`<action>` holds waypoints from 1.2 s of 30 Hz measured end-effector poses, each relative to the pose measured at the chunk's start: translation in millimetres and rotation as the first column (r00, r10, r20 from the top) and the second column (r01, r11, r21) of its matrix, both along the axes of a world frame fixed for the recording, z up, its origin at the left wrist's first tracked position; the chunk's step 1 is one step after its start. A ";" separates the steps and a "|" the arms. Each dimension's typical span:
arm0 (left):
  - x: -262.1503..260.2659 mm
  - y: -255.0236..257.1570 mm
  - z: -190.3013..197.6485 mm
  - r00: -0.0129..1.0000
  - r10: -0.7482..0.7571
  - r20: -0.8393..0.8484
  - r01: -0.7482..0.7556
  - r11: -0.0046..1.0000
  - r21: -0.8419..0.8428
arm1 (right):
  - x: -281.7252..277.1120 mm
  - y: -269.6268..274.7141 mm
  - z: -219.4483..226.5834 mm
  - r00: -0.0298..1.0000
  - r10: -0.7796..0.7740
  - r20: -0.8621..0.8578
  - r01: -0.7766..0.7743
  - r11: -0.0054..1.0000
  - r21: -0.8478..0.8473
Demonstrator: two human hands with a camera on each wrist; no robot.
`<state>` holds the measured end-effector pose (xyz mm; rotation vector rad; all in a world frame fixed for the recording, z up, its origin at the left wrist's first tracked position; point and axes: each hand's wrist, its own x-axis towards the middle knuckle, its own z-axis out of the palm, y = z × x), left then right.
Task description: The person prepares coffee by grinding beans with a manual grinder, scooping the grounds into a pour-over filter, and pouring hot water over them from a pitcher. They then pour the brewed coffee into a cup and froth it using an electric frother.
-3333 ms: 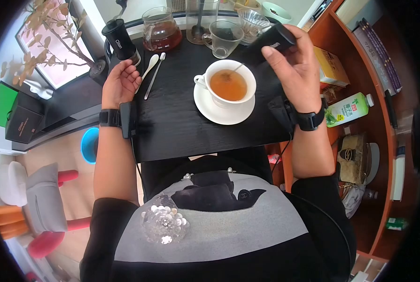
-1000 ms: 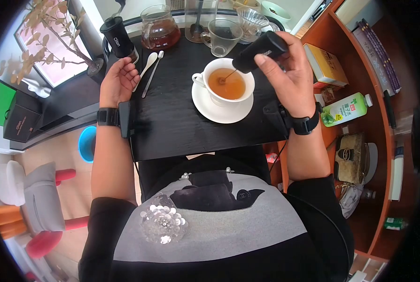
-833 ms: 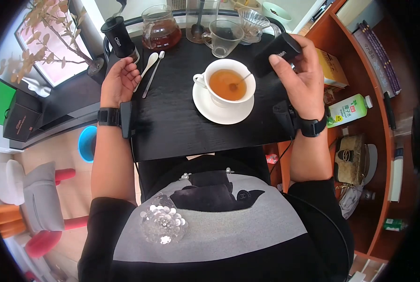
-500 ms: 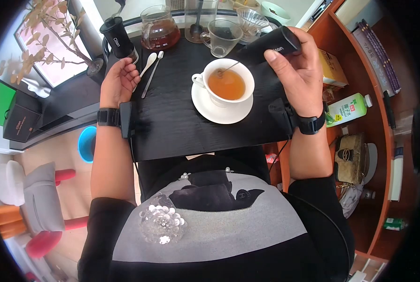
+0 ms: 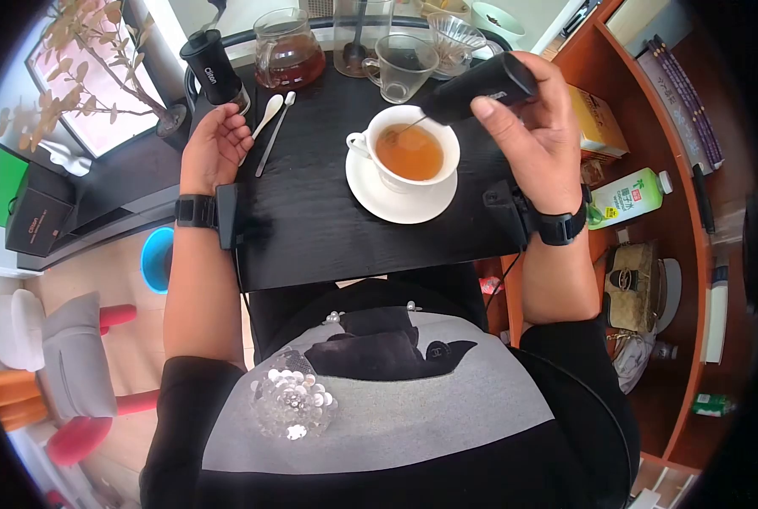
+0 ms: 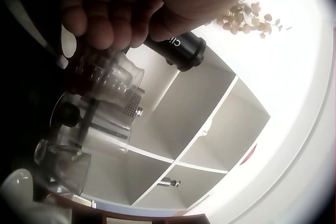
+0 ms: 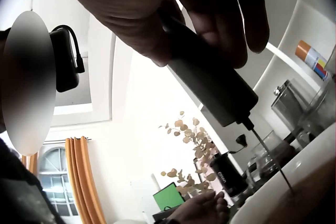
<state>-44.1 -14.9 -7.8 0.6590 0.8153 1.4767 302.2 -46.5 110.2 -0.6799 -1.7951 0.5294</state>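
My right hand grips a black handheld milk frother, thumb along its near side. The frother is tilted, and its thin metal wand runs over the rim into the amber tea of a white teacup. That cup stands on a white saucer, handle to the left. In the right wrist view the frother's wand dips into the liquid. My left hand lies palm up at the table's left side, fingers loosely curled and holding nothing. Beside it are a white spoon, a slim metal spoon and a black hand grinder.
Along the back of the black table stand a glass pot of brown liquid, a tall glass, a glass cup and a glass dripper. Wooden shelves with a bottle flank the right; a potted plant stands left.
My right hand has swung the frother back and forth, so the wand tip has moved about in the tea, now at the cup's left side. My left hand has stayed nearly still.
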 end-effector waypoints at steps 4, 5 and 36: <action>2.9 -1.0 2.4 1.000 0.008 0.000 -0.008 1.000 -0.006 | 12.0 -5.7 8.4 0.983 -0.151 0.106 0.151 0.989 0.005; 3.8 -1.2 2.8 1.000 0.005 0.002 -0.005 1.000 -0.008 | 12.0 -9.2 9.8 0.983 -0.157 0.098 0.159 0.987 -0.014; 2.4 -0.8 2.8 1.000 0.004 -0.018 -0.004 1.000 -0.013 | 13.5 -6.5 -2.3 1.000 0.009 0.006 -0.007 0.987 -0.158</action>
